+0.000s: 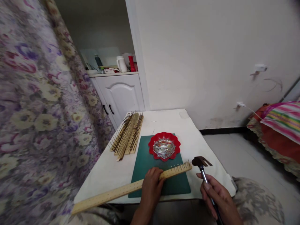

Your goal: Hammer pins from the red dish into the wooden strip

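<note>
My left hand is closed around a long wooden strip dotted with small holes. The strip lies slantwise over the near edge of the table, and its right end carries several upright nails. In my right hand is a claw hammer, gripped by its handle, its head just off the strip's right end. A red scalloped dish heaped with loose silvery nails stands beyond the strip on a green mat.
Several wooden strips studded with nails lie at the table's left side. A few loose nails lie near the far edge. A flowered curtain hangs at left, a white cabinet stands behind, and a covered bed is at right.
</note>
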`<state>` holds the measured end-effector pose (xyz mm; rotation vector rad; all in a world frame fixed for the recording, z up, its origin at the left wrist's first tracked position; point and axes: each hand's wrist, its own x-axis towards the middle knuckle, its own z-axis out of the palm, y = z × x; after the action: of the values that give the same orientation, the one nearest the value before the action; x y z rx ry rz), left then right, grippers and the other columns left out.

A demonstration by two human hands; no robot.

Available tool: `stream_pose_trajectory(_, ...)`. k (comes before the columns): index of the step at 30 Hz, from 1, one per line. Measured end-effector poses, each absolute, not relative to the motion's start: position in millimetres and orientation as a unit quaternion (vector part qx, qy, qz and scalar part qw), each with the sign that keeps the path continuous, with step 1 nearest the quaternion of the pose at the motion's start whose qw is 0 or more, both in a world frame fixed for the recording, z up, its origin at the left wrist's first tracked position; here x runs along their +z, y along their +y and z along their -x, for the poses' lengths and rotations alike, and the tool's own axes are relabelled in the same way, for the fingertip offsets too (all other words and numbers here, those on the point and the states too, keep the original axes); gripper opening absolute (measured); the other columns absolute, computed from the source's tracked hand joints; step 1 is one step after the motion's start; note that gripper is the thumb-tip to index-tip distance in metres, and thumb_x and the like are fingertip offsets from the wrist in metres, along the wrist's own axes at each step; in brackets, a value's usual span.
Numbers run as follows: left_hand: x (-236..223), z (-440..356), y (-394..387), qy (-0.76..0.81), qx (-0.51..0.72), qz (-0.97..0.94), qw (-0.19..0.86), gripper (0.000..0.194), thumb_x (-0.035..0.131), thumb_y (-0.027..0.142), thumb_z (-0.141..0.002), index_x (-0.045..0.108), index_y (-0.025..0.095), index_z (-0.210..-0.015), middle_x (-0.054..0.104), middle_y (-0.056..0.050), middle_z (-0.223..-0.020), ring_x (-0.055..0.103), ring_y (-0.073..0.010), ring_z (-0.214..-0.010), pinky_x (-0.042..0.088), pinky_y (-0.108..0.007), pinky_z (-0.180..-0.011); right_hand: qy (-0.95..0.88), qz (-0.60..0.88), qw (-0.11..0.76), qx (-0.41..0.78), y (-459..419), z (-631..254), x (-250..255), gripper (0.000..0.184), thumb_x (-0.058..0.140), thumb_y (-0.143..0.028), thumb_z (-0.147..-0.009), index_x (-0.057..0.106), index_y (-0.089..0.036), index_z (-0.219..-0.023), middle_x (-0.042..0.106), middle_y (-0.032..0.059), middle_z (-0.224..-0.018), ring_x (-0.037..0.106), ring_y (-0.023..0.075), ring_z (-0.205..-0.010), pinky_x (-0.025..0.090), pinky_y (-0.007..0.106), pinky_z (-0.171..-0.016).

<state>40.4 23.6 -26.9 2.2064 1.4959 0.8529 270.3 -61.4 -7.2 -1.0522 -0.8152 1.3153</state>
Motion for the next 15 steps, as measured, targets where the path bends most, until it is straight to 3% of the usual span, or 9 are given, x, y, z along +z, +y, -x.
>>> stream_pose_trajectory(9, -26.1, -52.2, 35.7, 0.515, 0.289, -0.787, 0.175, 0.015, 0.055, 0.018, -0.077, 0.062, 0.021, -0.09, 0.062, -0.007, -0.094, 0.056, -0.0242, -0.091, 0.045, -0.037, -0.08, -0.341, 0.451, 0.595, 0.572, -59.8, -275.2, -10.7, 0.039, 0.057, -0.048, -0.081, 0.052, -0.021, -0.109, 0.06, -0.0045, -0.058, 0.036, 0.0007, -0.023, 0.024, 0.014, -0.028)
stream_pose_trajectory(15, -25.8, -55.9, 40.0, 0.517, 0.288, -0.789, 0.164, 0.016, 0.056, 0.017, -0.077, 0.062, 0.022, -0.091, 0.062, -0.006, -0.095, 0.056, -0.024, -0.091, 0.045, -0.036, -0.079, -0.334, 0.454, 0.591, 0.577, -60.4, -275.6, -18.4, 0.044, 0.057, -0.05, -0.08, 0.051, -0.02, -0.112, 0.058, -0.0042, -0.056, 0.032, -0.0002, -0.024, 0.015, 0.014, -0.029)
